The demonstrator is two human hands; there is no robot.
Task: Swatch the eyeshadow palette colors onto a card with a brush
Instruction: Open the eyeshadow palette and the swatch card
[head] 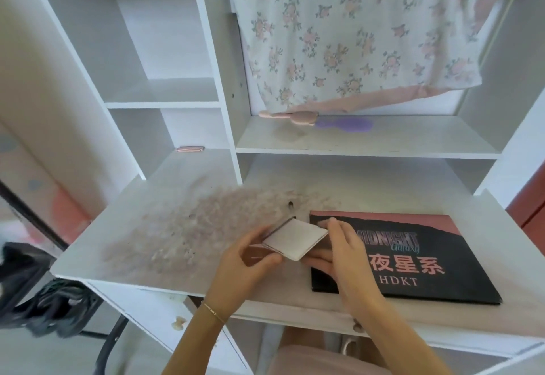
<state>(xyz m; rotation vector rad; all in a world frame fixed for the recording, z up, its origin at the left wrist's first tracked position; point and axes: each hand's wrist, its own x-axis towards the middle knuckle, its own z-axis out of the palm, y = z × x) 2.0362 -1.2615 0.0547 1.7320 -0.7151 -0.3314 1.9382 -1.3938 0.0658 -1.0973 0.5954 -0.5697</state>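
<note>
Card [295,239] pinched between left grip [244,259] and right grip [339,244].

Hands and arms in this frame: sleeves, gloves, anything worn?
Both forearms are bare, no sleeves showing, and there are no gloves on the left hand or the right hand. A thin gold chain bracelet circles the left wrist. No rings or watch visible.

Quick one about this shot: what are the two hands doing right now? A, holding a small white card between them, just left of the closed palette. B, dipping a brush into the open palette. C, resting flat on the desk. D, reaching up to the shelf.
A: the left hand and right hand both grip the small white card above the desk, beside the closed black-and-pink palette; no brush is in either hand.
</note>
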